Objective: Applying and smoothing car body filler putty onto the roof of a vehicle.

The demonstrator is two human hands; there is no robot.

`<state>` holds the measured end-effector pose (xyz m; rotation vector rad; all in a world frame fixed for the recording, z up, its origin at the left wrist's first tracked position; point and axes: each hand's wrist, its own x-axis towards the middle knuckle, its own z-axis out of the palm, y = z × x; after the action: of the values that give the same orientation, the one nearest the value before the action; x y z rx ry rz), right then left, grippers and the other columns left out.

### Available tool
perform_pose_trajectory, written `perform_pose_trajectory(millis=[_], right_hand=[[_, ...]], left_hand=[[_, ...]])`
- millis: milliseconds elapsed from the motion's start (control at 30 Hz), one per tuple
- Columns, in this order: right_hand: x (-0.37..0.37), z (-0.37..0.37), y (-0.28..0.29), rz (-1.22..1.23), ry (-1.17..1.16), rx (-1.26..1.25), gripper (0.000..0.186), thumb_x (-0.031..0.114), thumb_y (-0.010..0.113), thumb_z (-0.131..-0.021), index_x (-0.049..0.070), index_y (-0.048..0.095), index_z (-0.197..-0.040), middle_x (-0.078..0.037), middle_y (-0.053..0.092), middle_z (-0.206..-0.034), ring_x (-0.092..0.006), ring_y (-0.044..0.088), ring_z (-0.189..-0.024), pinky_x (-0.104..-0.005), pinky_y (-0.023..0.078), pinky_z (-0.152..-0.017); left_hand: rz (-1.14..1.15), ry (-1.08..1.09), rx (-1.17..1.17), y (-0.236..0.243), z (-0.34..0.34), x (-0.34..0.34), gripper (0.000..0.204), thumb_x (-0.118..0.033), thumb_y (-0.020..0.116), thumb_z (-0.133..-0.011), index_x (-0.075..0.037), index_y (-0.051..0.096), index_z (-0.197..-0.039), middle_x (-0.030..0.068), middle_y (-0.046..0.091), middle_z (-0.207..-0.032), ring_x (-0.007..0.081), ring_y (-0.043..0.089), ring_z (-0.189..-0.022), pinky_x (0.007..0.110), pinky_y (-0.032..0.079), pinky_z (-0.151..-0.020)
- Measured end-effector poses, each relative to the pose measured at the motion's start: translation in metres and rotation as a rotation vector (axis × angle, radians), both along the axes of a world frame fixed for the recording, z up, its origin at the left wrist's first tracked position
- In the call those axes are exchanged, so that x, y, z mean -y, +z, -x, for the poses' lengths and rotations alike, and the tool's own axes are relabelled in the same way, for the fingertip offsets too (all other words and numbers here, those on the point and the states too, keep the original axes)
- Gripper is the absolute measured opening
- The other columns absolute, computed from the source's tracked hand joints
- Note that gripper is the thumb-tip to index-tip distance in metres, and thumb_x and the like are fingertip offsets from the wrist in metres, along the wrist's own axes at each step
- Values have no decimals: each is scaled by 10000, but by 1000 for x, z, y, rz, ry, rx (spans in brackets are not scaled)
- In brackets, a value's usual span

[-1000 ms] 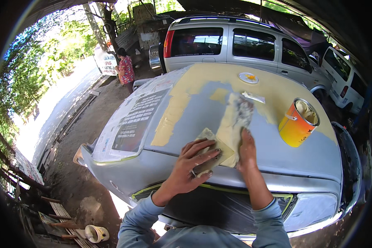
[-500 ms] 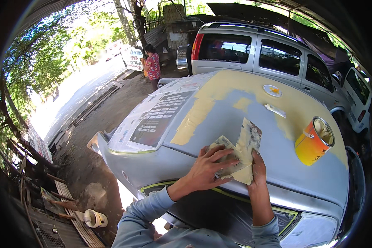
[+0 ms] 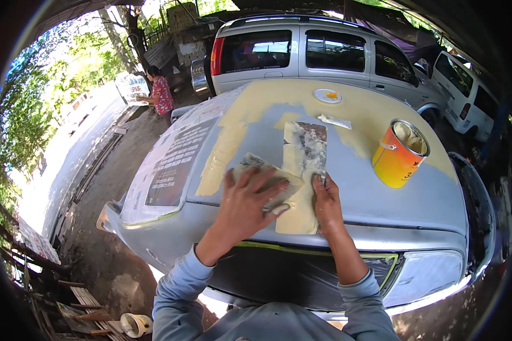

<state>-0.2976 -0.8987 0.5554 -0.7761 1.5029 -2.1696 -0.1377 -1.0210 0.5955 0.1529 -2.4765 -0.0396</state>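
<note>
My left hand [image 3: 239,207] is closed on a flat putty spreader [image 3: 283,177], its fingers lying across the top. The spreader's edge rests against a long rectangular mixing board [image 3: 304,153] smeared with cream putty. Gripping that board along its right side is my right hand [image 3: 327,206], thumb on top. Both tools are above the near edge of a grey car roof [image 3: 358,176]. Cream putty [image 3: 224,150] covers the roof's left part and far side. An orange-yellow can [image 3: 393,162] stands on the roof to the right, with cream paste inside.
Farther back on the roof lie a white lid [image 3: 327,95] with orange paste and a small tube [image 3: 334,121]. Newspaper [image 3: 173,159] masks the left end. A silver SUV [image 3: 335,54] is parked behind. A person [image 3: 161,94] stands far left; a bucket [image 3: 136,325] sits lower left.
The view has swung right, so the scene sits farther left. The board has turned to point straighter away from me. The spreader still lies against it, now over its left side.
</note>
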Motion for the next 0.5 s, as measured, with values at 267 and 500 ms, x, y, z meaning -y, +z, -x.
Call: perform_pose_trajectory(millis=[267,500], right_hand=[[-4,14,-20,-54,-121,130,346,190,483,-1007,-27,527,-1273,-75,611,-1139,-143,538,-1004,-276,426,-901],[-14,36,11,190,-214,124,326,220,473,-1012,-11,542,-1232,-84,616,-1128,-146,556,-993,-289,432,-899]], left_hand=[[36,-131,132,-25,-1,-42,472,-393,778,-704,-248,662,-1138,-17,544,-1216,249,474,-1179,618,325,-955],[-258,-180,289,-17,-25,-11,490,-371,758,-727,-214,659,-1181,25,560,-1302,297,488,-1220,515,320,-1029]])
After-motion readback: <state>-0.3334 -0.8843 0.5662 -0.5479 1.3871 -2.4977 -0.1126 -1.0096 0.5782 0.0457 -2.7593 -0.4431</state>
